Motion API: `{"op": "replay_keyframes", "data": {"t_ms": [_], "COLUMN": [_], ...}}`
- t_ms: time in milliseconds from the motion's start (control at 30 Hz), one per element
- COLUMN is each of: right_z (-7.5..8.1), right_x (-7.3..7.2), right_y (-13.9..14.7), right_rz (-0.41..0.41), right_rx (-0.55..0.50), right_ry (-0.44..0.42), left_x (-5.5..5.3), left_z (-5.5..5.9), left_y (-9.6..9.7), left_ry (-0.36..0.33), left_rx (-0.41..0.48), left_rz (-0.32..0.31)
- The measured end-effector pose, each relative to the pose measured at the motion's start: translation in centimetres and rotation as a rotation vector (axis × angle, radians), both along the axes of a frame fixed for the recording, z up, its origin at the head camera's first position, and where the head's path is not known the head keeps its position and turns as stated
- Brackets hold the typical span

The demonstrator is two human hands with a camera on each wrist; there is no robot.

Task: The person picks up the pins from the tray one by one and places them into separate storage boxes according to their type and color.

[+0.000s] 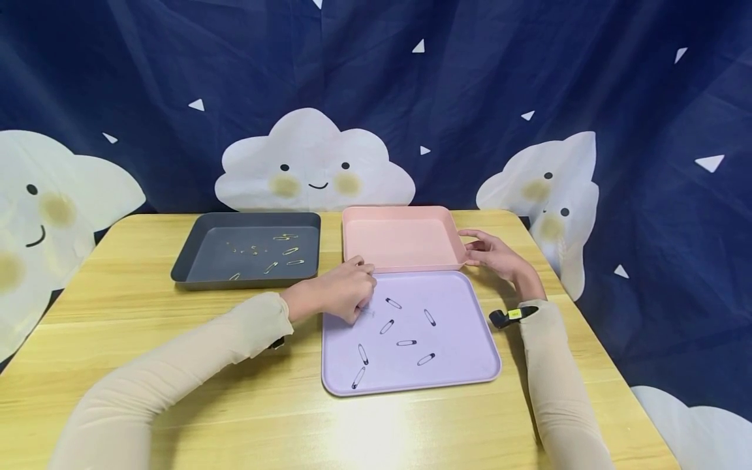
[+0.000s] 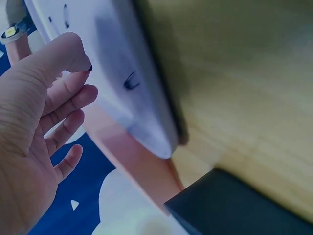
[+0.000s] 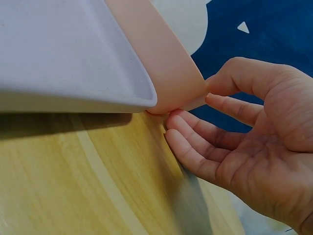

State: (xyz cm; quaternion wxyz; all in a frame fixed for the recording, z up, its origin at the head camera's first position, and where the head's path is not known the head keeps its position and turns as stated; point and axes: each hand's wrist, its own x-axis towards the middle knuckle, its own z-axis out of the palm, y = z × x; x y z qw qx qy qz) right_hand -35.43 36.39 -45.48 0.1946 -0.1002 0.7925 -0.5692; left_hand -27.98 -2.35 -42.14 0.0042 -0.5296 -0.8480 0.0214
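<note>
Over the left part of a lilac tray (image 1: 458,372), my left hand (image 1: 346,290) pinches a small thing between thumb and index finger. Its black tip (image 2: 90,67) pokes out at the fingertips, like the black heads of the safety pins; the rest is hidden by the fingers. Several black-headed safety pins (image 1: 406,343) lie scattered on the lilac tray. At the right side of a pink tray (image 1: 405,238), my right hand (image 1: 496,256) rests its fingertips against the outer wall, close to the near corner. In the right wrist view those fingers (image 3: 195,154) are loosely bent.
A dark grey tray (image 1: 205,258) stands at the back left with several gold safety pins (image 1: 290,250) and tiny gold bits in it. The pink tray sits right behind the lilac one. All are on a wooden table (image 1: 235,405) before a blue cloud-patterned curtain (image 1: 470,85).
</note>
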Motion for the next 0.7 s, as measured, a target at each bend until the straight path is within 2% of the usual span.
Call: {"op": "replay_keyframes", "data": {"t_ms": [233,467,567,700], "right_z": [-0.1,0.0,0.1,0.0], "right_x": [-0.1,-0.1,0.0,0.1], "right_y": [-0.3,-0.2,-0.1,0.0], "right_rz": [0.003,-0.004,0.000,0.009], "right_rx": [-0.008,0.006,0.009,-0.005], "right_ry": [0.010,0.002,0.003,0.005], "left_x": [-0.9,-3.0,-4.2,-5.7], "left_z": [2.3,4.6,5.1,5.1], "left_y": [-0.2,-0.2,0.0,0.1], "left_ry": [0.049,0.088,0.110,0.134], "left_rx": [0.058,0.148,0.165,0.169], "left_rz": [0.032,0.106,0.139,0.185]}}
